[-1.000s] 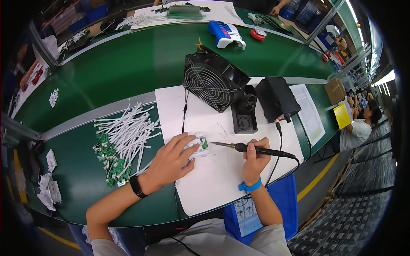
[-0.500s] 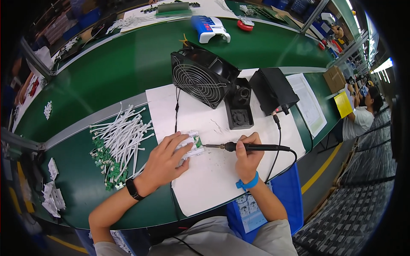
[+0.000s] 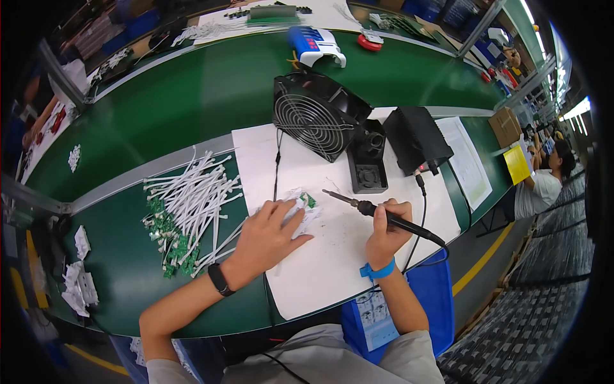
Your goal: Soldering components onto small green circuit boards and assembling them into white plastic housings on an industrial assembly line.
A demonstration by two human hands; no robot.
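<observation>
My right hand [image 3: 388, 237] grips a soldering iron [image 3: 409, 226] by its black handle, with the metal tip pointing left and up, clear of the work. My left hand [image 3: 272, 230] lies over a white plastic part [image 3: 312, 219] on the white sheet, its fingers curled across it and holding it down. A small green circuit board [image 3: 310, 201] shows at the part's far right side, just beyond the fingertips. The rest of the part is hidden under my hand and slightly blurred.
White cable ties [image 3: 198, 198] and small green boards [image 3: 182, 253] are heaped at left. More white plastic parts [image 3: 80, 285] lie farther left. Behind the work stand a black fan [image 3: 313, 121], an iron stand [image 3: 368, 176] and a black power unit [image 3: 417, 141]. A blue bin [image 3: 432, 301] is below right.
My right hand has drawn the soldering iron right and up, so its tip no longer meets the board. The white part has turned slightly under my left hand. The whole view has shifted a little.
</observation>
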